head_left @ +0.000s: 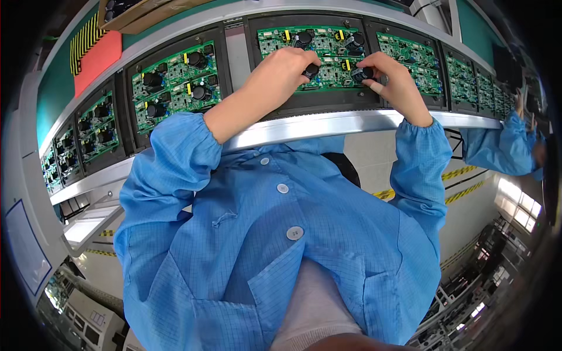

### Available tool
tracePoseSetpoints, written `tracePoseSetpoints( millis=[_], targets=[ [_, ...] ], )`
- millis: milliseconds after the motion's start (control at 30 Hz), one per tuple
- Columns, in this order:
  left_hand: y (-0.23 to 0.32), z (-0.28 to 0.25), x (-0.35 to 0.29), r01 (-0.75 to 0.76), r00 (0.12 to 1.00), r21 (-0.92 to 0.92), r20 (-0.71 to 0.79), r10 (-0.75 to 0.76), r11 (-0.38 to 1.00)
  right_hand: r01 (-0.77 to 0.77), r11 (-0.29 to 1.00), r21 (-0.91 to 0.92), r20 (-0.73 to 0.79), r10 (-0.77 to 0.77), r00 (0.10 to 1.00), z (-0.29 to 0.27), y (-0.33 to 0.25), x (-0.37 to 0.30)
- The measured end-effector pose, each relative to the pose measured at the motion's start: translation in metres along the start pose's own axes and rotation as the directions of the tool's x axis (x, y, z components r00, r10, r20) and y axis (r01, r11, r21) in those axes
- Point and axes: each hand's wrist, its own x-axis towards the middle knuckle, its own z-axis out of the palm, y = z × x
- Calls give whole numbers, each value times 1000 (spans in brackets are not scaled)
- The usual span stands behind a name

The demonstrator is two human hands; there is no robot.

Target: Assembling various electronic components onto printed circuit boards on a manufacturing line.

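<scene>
In front of me a green circuit board panel (331,79) lies in a black carrier frame (345,100). My left hand (284,71) reaches over its left side, fingers closed round a black cylindrical capacitor (311,71). On the right, my right hand (391,82) grips a second black capacitor (367,72) between thumb and fingers. Both capacitors are at the near row of the panel; whether their leads are seated is hidden. Two more black capacitors, the left one (303,39) and the right one (355,40), stand upright in the far row.
Left of me, a framed board panel (175,82) carries several black capacitors. The panel on the right (410,61) shows none of these large cylinders. A metal rail (316,124) runs along the near edge. Behind stand a cardboard box (140,14) and a red sheet (99,61). A co-worker's blue sleeve (497,149) is at far right.
</scene>
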Motion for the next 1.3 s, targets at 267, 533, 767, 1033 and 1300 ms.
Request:
tracePoseSetpoints(
  millis=[267,533,767,1033,1300],
  targets=[
    [22,12,-6,16,985,290,-171,35,957,260,955,-143,-60,-271,961,2,2,3],
    [7,-3,-10,-87,967,283,-207,149,955,72,997,13,-130,-70,989,8,-3,-2],
    [-18,-25,-22,-108,929,160,-336,157,981,132,991,-11,-97,-132,986,2,3,-3],
    [-29,-31,-24,-35,940,-8,-339,30,999,108,991,-78,-92,-115,989,12,-11,-3],
    [-29,-27,-21,-46,941,-39,-337,31,998,171,976,-134,-39,-178,983,1,-3,4]
  ],
)
